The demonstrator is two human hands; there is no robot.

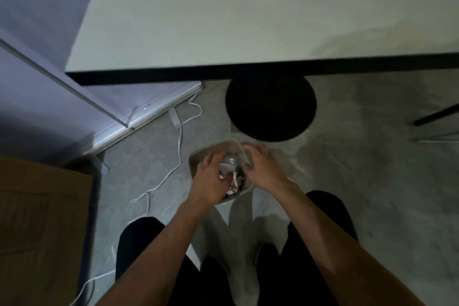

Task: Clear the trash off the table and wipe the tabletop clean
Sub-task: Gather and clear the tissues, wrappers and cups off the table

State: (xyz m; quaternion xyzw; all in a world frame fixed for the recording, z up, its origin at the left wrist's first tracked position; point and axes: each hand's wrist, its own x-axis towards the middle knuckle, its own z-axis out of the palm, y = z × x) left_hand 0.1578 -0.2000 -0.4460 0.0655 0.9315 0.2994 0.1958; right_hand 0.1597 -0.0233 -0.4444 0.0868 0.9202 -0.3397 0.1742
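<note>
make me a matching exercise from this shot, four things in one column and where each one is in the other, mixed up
Things:
1. waste bin
2. round black stool
3. white cable
4. cardboard box

Places:
A. at the left edge of the view, near the person
B. on the floor under both hands
C. trailing over the floor left of the bin
D. partly tucked under the table's near edge

Pairs: 1-B, 2-D, 3-C, 4-A
</note>
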